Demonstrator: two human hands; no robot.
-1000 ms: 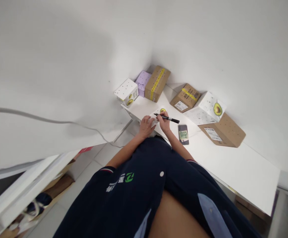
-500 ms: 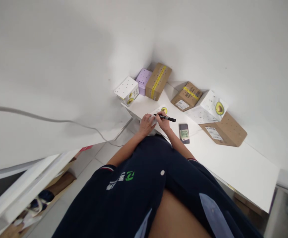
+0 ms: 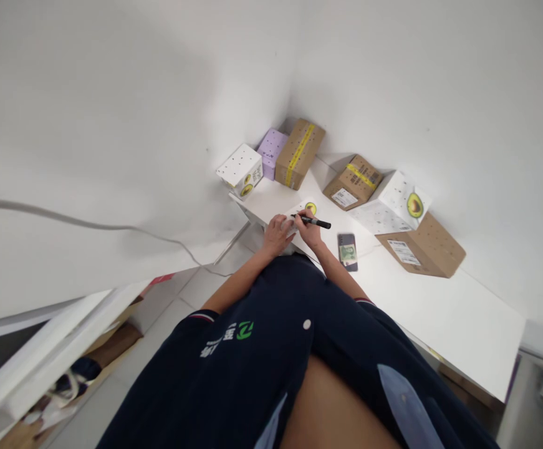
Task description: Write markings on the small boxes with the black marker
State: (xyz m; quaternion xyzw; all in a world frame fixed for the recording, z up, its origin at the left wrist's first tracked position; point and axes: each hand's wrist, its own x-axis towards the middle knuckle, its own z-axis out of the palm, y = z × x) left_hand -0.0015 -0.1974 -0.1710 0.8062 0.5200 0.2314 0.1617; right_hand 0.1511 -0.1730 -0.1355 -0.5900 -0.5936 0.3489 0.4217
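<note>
My right hand (image 3: pixel 309 232) is closed around a black marker pen (image 3: pixel 320 222). The pen points left, its tip at a small white box (image 3: pixel 300 206) printed with an avocado. On the near left end of this box, my left hand (image 3: pixel 277 233) grips it with bent fingers. The two hands are close together and cover much of the box. Just right of my right hand, a phone (image 3: pixel 348 260) with a green banknote picture or note on its back lies on the white table (image 3: pixel 421 305).
Behind my hands stand a white avocado box (image 3: pixel 242 167), a lilac box (image 3: pixel 271 153) and a taped brown carton (image 3: pixel 300 153). To the right are another taped carton (image 3: pixel 353 181), a larger white avocado box (image 3: pixel 399 201) and a labelled carton (image 3: pixel 427 249). A cable (image 3: pixel 112 227) runs along the left.
The view has shifted very slightly. My hands, the marker pen and the box hold nearly the same places.
</note>
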